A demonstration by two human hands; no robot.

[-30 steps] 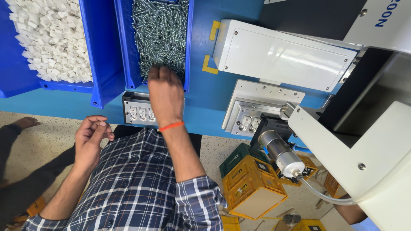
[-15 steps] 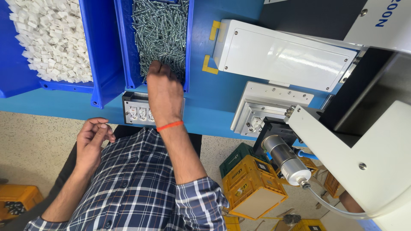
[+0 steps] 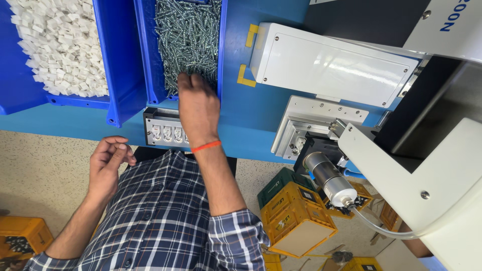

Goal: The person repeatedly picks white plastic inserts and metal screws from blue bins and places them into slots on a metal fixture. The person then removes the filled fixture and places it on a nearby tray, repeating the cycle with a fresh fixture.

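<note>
My right hand [image 3: 198,108], with an orange band at the wrist, reaches into the front of a blue bin of silver screws [image 3: 188,40]; its fingertips are curled down among the screws. Just below it, a grey fixture [image 3: 163,131] with a row of small white parts sits on the blue bench edge. My left hand [image 3: 108,163] hovers lower left, off the bench and above my plaid shirt. Its fingers are curled toward the thumb, and I cannot see whether anything lies in it.
A blue bin of small white plastic pieces [image 3: 60,50] stands at far left. A white machine housing [image 3: 331,65], a metal block [image 3: 309,125] and a silver motor [image 3: 329,178] fill the right side. Yellow crates [image 3: 296,221] and an orange crate [image 3: 22,236] sit on the floor.
My right hand stays at the screw bin, fingers digging slightly deeper. The left hand's fingers have curled in more. A dark-sleeved arm at far left has gone; an orange crate shows there.
</note>
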